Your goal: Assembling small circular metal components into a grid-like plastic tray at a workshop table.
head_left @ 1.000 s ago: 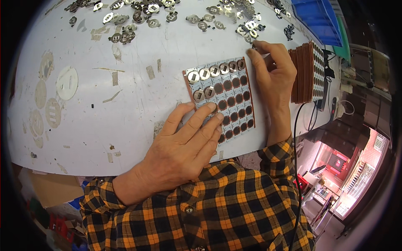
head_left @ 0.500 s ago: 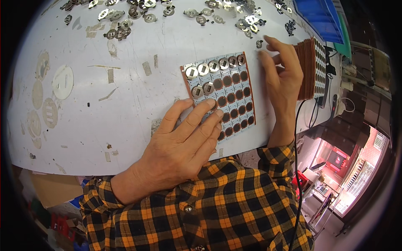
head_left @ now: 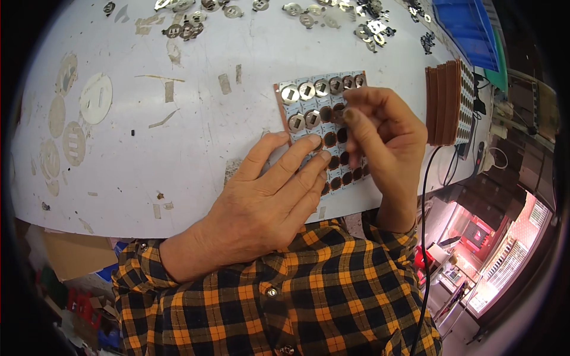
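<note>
A panel of small circuit boards (head_left: 284, 110) lies on the white table before me, with rows of dark round pads. Metal battery clips (head_left: 306, 90) sit along its far row, and two more occupy the left end of the second row. My left hand (head_left: 264, 190) rests flat with fingers spread over the panel's near left part, hiding some pads. Above the second row, my right hand (head_left: 386, 133) pinches a small metal battery clip (head_left: 339, 115) between thumb and fingertips. The fingers partly cover that clip, and I cannot tell whether it touches the panel.
Loose metal clips (head_left: 231, 10) lie scattered in heaps along the far side. To the right stands a stack of brown-edged panels (head_left: 442, 104), with a blue bin (head_left: 466, 32) beyond. A black cable (head_left: 425, 225) runs down at the right. Pale round stickers (head_left: 96, 99) mark the table's left.
My right hand has moved left from the table beside the panel to above its second row, now with a clip in its fingers. My left hand stays on the panel. The whole view has shifted slightly.
</note>
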Demonstrator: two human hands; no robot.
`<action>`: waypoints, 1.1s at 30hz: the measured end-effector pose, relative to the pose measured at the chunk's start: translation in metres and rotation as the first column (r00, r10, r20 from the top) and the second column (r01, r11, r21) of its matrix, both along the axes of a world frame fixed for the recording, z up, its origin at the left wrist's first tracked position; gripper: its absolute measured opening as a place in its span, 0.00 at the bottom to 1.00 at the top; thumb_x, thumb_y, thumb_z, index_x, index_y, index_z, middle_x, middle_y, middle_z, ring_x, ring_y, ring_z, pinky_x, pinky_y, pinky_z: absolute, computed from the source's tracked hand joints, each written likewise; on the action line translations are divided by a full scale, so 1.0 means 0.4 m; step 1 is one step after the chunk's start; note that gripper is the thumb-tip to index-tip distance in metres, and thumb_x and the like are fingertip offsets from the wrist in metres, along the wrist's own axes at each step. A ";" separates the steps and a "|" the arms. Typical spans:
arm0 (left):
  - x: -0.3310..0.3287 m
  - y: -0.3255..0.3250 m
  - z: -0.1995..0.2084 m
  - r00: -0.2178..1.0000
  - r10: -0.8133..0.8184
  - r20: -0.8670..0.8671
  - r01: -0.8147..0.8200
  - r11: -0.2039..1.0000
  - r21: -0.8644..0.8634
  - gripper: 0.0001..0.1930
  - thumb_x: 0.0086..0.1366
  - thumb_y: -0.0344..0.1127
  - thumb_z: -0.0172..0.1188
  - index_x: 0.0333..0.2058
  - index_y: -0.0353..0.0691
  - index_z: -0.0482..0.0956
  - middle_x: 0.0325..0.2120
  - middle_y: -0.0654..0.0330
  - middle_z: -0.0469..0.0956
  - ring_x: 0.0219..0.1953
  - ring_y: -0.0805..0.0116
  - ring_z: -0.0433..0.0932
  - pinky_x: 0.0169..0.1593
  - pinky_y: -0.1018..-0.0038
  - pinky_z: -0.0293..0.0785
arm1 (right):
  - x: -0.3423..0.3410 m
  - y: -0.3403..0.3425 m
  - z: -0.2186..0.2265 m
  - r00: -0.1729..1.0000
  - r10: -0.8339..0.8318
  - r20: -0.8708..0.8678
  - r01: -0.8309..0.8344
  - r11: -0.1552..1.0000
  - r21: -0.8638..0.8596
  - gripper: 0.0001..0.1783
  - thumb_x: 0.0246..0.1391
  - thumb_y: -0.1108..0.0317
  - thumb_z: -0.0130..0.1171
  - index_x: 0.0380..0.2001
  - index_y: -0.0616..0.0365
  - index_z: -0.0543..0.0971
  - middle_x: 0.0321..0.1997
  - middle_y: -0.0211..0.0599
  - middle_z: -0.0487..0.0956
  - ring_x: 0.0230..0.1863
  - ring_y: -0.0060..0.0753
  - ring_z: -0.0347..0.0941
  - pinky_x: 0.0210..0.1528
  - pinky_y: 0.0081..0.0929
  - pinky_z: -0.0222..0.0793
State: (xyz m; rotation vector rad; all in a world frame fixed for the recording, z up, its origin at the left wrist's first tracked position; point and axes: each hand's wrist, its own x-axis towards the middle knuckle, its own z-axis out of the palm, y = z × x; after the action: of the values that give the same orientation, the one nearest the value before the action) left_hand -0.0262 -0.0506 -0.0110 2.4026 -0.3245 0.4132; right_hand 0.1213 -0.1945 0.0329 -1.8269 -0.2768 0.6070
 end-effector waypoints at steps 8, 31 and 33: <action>0.004 -0.005 0.003 0.999 0.022 0.038 -0.023 1.000 0.014 0.13 0.59 0.34 0.69 0.41 0.35 0.87 0.52 0.55 0.85 0.64 0.56 0.77 0.66 0.51 0.70 | -0.005 -0.008 -0.013 0.935 0.205 0.291 -0.169 0.975 -0.143 0.07 0.62 0.81 0.65 0.44 0.69 0.84 0.32 0.26 0.82 0.31 0.10 0.74 0.31 0.11 0.66; 0.002 -0.004 0.005 0.999 0.006 0.039 -0.007 0.999 0.041 0.14 0.58 0.34 0.68 0.42 0.34 0.87 0.53 0.53 0.84 0.64 0.53 0.77 0.65 0.49 0.71 | 0.024 -0.013 -0.023 0.814 0.361 0.455 -0.301 0.932 -0.202 0.09 0.56 0.86 0.66 0.40 0.68 0.85 0.37 0.32 0.80 0.32 0.15 0.73 0.34 0.13 0.67; 0.003 -0.005 0.004 0.999 0.011 0.037 -0.012 0.999 0.030 0.14 0.58 0.34 0.69 0.42 0.34 0.87 0.53 0.53 0.84 0.64 0.54 0.77 0.65 0.49 0.71 | 0.030 -0.016 -0.018 0.847 0.369 0.382 -0.310 0.928 -0.208 0.09 0.56 0.85 0.65 0.40 0.67 0.86 0.36 0.31 0.81 0.32 0.14 0.73 0.33 0.13 0.66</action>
State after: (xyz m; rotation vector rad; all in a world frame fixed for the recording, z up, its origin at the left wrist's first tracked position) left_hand -0.0250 -0.0527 -0.0093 2.4293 -0.3360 0.4612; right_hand 0.1332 -0.2008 0.0257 -2.0517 -0.8832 0.4780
